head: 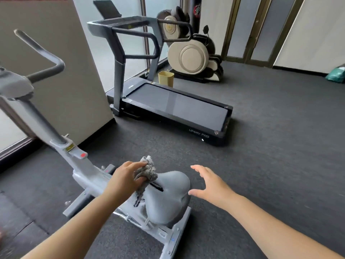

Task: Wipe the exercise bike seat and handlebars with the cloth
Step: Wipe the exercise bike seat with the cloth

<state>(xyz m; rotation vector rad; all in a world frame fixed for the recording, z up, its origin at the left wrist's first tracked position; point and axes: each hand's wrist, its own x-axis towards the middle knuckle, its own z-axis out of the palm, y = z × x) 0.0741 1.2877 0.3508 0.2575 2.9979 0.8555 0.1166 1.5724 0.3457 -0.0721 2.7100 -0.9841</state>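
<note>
A grey exercise bike stands at the lower left, its padded grey seat (169, 197) low in the middle of the view. My left hand (124, 179) grips a crumpled grey cloth (145, 174) and presses it on the narrow front end of the seat. My right hand (211, 185) hovers just right of the seat's wide end, fingers spread, holding nothing. The dark curved handlebar (43, 54) rises at the upper left, above the bike's slanted post (44, 124).
A dark treadmill (175, 107) lies on the grey carpet straight ahead. Behind it are a yellow bin (166, 77) and a beige massage chair (192, 53). A wall corner (89, 75) stands left of the treadmill. A green bag (336, 74) sits far right.
</note>
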